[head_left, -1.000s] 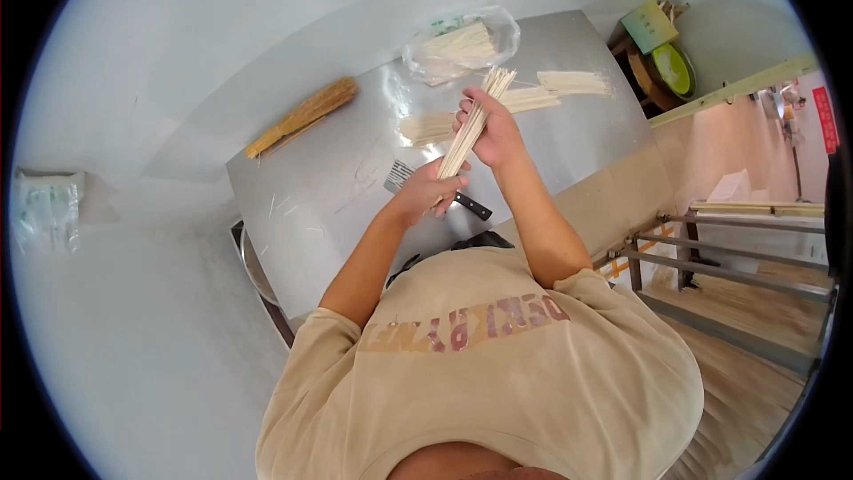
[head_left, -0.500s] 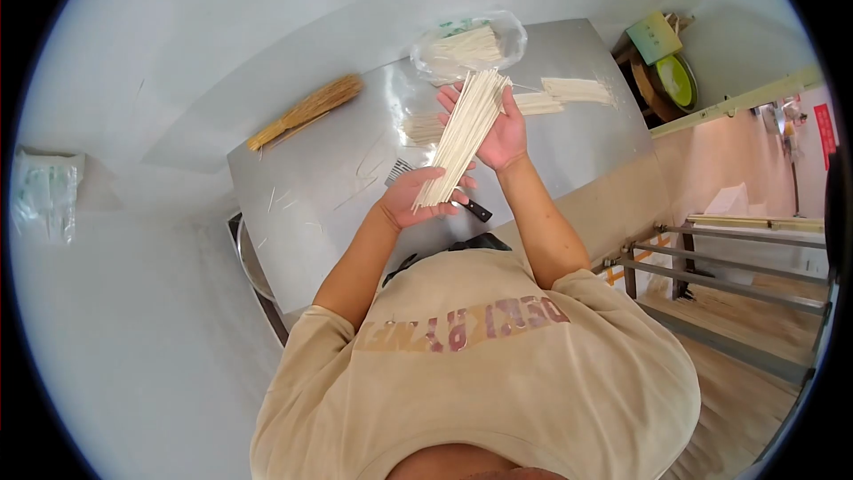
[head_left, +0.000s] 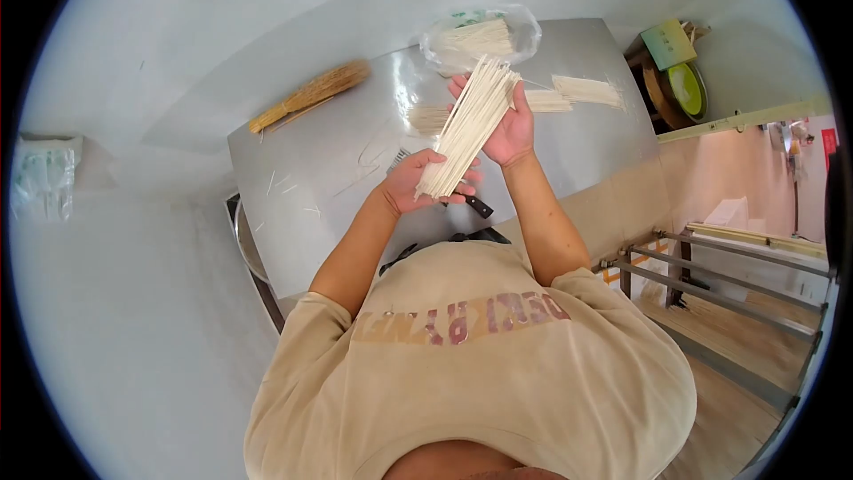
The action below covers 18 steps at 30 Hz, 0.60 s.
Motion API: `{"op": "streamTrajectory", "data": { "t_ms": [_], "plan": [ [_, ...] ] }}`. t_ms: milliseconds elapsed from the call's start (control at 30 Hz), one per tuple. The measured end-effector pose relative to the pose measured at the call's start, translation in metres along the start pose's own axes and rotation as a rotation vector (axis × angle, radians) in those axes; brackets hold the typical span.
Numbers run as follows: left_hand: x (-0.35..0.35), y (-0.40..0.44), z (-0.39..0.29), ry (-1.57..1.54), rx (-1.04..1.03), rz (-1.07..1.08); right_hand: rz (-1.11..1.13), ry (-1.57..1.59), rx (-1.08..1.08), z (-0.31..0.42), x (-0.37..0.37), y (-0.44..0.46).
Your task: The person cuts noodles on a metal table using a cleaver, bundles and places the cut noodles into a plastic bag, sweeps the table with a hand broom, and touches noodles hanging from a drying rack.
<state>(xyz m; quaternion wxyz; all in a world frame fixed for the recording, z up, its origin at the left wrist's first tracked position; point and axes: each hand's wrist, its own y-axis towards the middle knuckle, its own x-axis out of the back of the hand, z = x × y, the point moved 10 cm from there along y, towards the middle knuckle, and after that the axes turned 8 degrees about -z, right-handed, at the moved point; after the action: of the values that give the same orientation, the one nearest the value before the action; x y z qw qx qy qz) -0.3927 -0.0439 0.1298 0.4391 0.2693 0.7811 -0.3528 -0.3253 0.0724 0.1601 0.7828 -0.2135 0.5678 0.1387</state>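
Note:
A bundle of dried noodles (head_left: 471, 129), pale, thin and straight, lies slanted across both my hands above the metal table. My left hand (head_left: 410, 182) holds the near end, thumb on top and fingers underneath. My right hand (head_left: 514, 135) cradles the far end, palm up, with the thumb along the side and fingertips showing beyond the bundle. Below the bundle sits a knife with a black handle (head_left: 480, 205); the hand and noodles hide part of it. More noodles lie on the table in a left pile (head_left: 426, 119) and a right pile (head_left: 586, 91).
A clear plastic bag (head_left: 526, 36) with noodles stands at the table's (head_left: 311, 222) back edge. A straw brush (head_left: 311, 96) lies at the back left, and broken bits are scattered on the left. Right of the table are a green bowl (head_left: 684, 89) and a metal rack (head_left: 737, 293).
The near end of the bundle has spread a little, and my left thumb has shifted up along its side. The view has shifted slightly. Both hands keep hold of the noodles.

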Motion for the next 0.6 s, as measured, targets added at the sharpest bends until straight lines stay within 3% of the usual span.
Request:
{"op": "streamTrajectory", "data": {
  "t_ms": [233, 300, 333, 400, 433, 500, 600],
  "plan": [
    [0.027, 0.021, -0.006, -0.155, 0.007, 0.167, -0.116, 0.023, -0.075, -0.006, 0.036, 0.019],
    [0.070, 0.025, -0.001, -0.219, 0.024, -0.192, -0.175, 0.014, -0.120, -0.019, 0.064, 0.028],
    [0.062, 0.027, -0.006, -0.218, 0.022, -0.193, -0.252, 0.051, -0.128, -0.024, 0.077, 0.033],
    [0.093, 0.015, -0.007, -0.273, -0.044, -0.689, -0.474, 0.102, -0.084, -0.025, 0.092, 0.034],
    [0.101, 0.020, -0.004, -0.276, -0.047, -0.691, -0.473, 0.102, -0.088, -0.028, 0.095, 0.039],
    [0.138, 0.016, -0.008, -0.625, -0.321, -0.835, -0.555, 0.099, -0.047, -0.034, 0.111, 0.041],
    [0.144, 0.019, -0.024, -0.655, -0.440, -0.811, -0.609, 0.086, -0.063, -0.036, 0.107, 0.052]
  ]
}}
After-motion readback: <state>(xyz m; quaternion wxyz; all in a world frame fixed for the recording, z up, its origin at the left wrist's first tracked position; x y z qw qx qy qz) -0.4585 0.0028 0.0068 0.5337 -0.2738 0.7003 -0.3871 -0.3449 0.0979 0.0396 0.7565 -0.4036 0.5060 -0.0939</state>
